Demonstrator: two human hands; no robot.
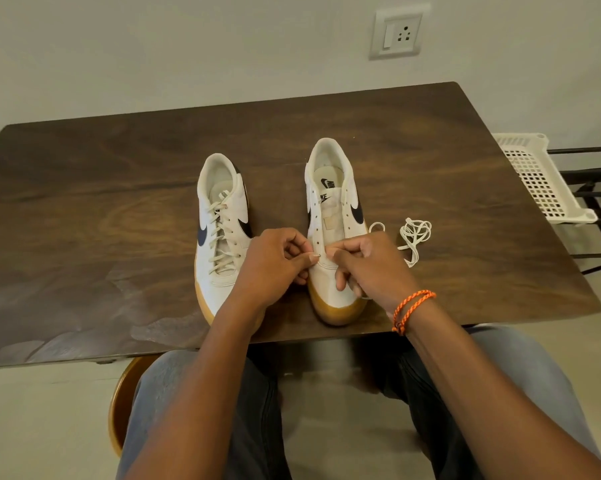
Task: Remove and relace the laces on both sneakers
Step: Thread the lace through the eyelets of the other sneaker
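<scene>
On the dark wooden table (413, 140), two white sneakers stand side by side, toes toward the person. Left hand (275, 268) and right hand (368, 268) meet over the lowest eyelets of the unlaced sneaker (330, 216), fingers curled in a pinch at the eyelet row; what they pinch is too small to tell for certain. Right fingers also rest on the toe. Just left of the left hand sits the laced sneaker (221, 237). Beyond the right fingers, a loose white lace (415, 235) lies tangled on the table.
</scene>
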